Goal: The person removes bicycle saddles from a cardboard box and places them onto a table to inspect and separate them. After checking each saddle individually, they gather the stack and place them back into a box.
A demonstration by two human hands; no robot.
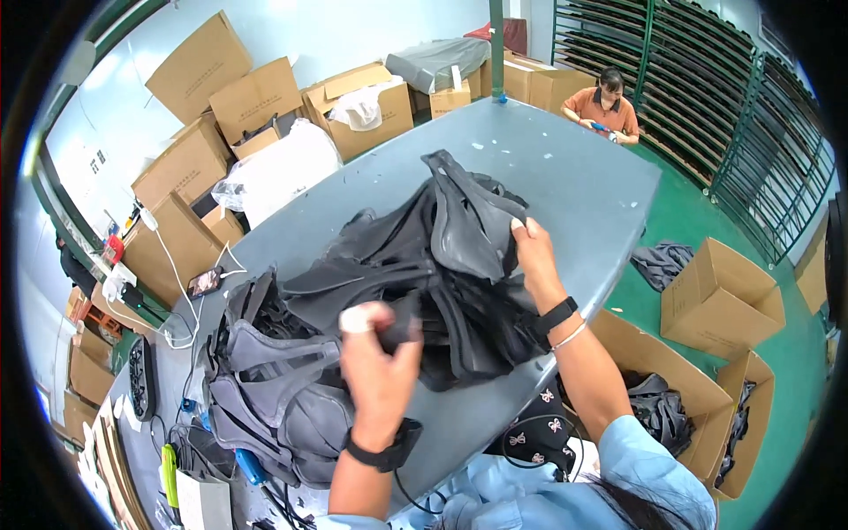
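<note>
A heap of dark grey moulded foam pieces lies across the grey table. At its far right side my right hand pinches the edge of one curved grey foam piece, thumb on top and fingers underneath. My left hand is over the middle of the heap, fingers curled and smeared by motion. A small dark blurred bit shows between its thumb and fingers; what it is I cannot make out. More shaped grey pieces are stacked beside my left wrist.
Cartons and a white plastic bag line the table's far left side. A phone with cables, a power strip and a blue-handled tool lie at left. Open cartons stand right. A co-worker sits beyond, near green racks.
</note>
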